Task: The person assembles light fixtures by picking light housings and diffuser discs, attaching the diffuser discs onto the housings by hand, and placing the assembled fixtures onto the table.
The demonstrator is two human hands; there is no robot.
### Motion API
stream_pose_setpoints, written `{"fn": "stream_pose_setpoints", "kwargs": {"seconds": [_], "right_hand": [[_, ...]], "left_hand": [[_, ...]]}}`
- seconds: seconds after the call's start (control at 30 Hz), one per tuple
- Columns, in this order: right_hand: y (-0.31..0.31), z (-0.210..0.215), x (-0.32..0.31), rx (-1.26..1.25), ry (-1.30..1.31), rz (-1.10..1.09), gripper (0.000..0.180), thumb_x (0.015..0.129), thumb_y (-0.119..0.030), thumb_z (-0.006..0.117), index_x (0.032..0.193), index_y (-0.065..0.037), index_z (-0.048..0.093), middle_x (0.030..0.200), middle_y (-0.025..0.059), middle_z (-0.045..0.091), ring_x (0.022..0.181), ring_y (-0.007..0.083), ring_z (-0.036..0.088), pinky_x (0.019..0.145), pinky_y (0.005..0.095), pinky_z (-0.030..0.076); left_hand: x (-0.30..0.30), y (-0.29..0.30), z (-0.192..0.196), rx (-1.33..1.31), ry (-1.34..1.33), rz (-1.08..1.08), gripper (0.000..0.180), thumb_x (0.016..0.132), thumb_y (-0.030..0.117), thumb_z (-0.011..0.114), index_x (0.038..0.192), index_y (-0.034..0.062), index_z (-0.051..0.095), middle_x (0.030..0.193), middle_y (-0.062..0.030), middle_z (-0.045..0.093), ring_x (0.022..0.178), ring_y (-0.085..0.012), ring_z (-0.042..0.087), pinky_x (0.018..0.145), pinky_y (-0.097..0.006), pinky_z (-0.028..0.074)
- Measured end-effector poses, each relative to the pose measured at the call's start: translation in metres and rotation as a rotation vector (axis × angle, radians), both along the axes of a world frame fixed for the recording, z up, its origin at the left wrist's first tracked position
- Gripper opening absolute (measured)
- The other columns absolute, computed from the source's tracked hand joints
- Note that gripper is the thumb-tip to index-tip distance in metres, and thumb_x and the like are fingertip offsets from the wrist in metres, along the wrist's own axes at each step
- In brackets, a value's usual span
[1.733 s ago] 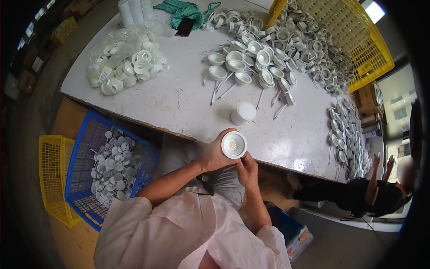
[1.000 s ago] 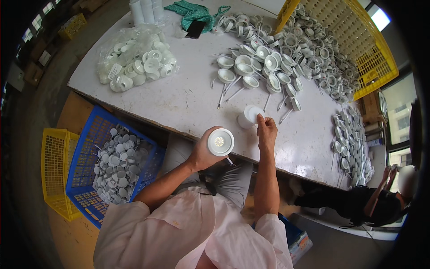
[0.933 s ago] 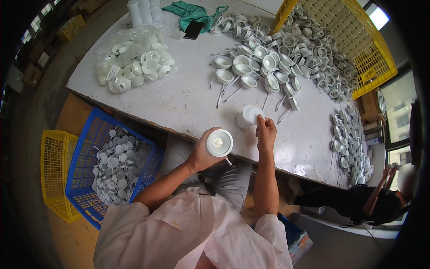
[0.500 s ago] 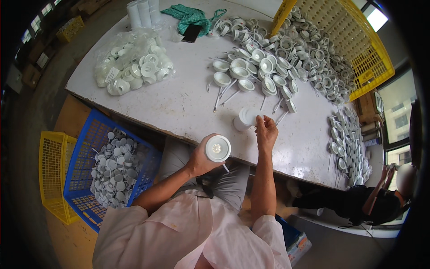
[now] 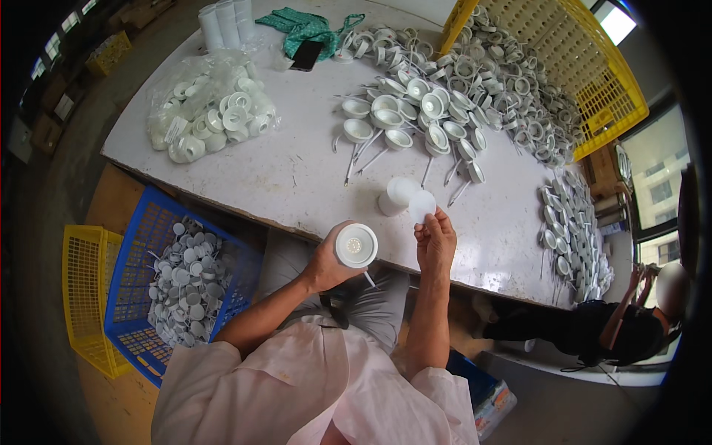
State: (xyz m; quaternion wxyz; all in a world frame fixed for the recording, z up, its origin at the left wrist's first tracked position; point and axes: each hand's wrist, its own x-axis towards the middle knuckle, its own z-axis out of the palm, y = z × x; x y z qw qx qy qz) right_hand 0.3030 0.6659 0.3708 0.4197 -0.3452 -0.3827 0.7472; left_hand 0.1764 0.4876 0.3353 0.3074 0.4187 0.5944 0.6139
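Observation:
My left hand [image 5: 326, 263] is wrapped round a white round LED downlight [image 5: 356, 246]. Its open face is turned up, showing small LEDs in the middle, and a wire end sticks out below. Between thumb and fingers, my right hand [image 5: 436, 241] pinches a thin white translucent disc [image 5: 423, 208], held nearly upright. Just behind that disc, a stack of similar white discs [image 5: 396, 194] stands near the table's front edge. Farther back lies a group of white downlights with wires [image 5: 387, 119].
A big pile of white ring-shaped parts [image 5: 519, 81] spills from a yellow crate [image 5: 608, 96]. More lights [image 5: 567, 230] lie at right. A bag of white parts [image 5: 215, 119], phone [image 5: 306, 55] and green cloth [image 5: 300, 28] sit left. Blue basket [image 5: 133, 297] holds finished-looking lights. Another person [image 5: 623, 334] stands right.
My right hand has lifted a disc off the stack and tilted it up, away from the stack's top. My left hand keeps hold of the downlight; the whole view has shifted slightly.

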Motion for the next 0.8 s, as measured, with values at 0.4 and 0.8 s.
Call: {"fn": "stream_pose_setpoints", "kwargs": {"seconds": [0.4, 0.8], "right_hand": [[-0.051, -0.015, 0.01, 0.092, -0.24, 0.228, 0.016, 0.084, -0.008, 0.063, 0.097, 0.0, 0.058, 0.077, 0.0028, 0.06, 0.056, 0.0061, 0.049, 0.049, 0.019, 0.04], [-0.07, -0.019, -0.009, 0.176, -0.338, 0.252, 0.025, 0.079, -0.011, 0.073, 0.095, -0.003, 0.055, 0.071, -0.0013, 0.054, 0.057, 0.0043, 0.051, 0.048, 0.0171, 0.044]], "left_hand": [[-0.003, 0.015, -0.006, 0.08, -0.138, -0.182, 0.079, 0.072, -0.004, 0.063, 0.139, 0.0031, 0.022, 0.123, -0.0118, 0.048, 0.112, -0.0204, 0.05, 0.096, -0.033, 0.043], [0.005, 0.014, 0.008, -0.038, -0.178, -0.075, 0.057, 0.085, 0.013, 0.059, 0.134, 0.0054, 0.033, 0.118, -0.0122, 0.052, 0.108, -0.019, 0.051, 0.092, -0.032, 0.043]]}}
